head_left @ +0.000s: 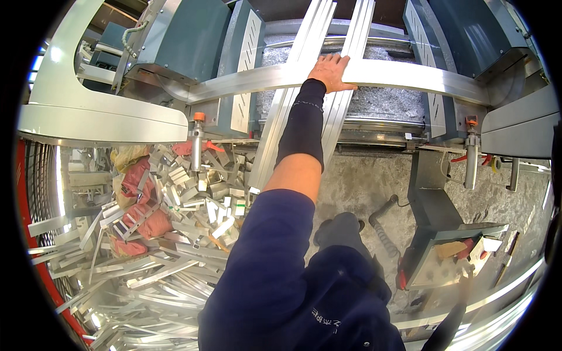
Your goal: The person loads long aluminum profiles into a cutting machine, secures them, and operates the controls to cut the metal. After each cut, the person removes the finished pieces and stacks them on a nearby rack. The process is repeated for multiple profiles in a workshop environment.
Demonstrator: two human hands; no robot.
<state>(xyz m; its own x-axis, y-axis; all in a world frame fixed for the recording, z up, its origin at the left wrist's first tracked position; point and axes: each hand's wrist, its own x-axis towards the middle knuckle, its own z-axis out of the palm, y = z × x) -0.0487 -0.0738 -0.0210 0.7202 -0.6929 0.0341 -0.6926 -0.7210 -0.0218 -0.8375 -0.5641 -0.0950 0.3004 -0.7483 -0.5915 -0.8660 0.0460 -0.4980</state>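
Observation:
My left hand (pixel 331 74) lies on a long silvery aluminium bar (pixel 410 76) that spans the machine crosswise. Its fingers are spread over the bar, with the thumb apart on the right. Beneath the bar, pale aluminium profiles (pixel 358 32) run lengthwise toward me. At the lower right, my right hand (pixel 466 274) reaches the edge of a slanted control panel (pixel 433 270) on a dark grey stand. That hand is small and blurred, so its fingers do not show clearly. A tan piece and a red item lie on the panel's upper part.
Large grey-green machine heads (pixel 193 41) flank the bar, with pale rounded covers (pixel 105 124). Orange-topped metal cylinders (pixel 198 143) stand below either end. Aluminium offcuts (pixel 170 269) and red bags (pixel 153 221) heap up at left. A coiled hose (pixel 383 231) hangs near the stand.

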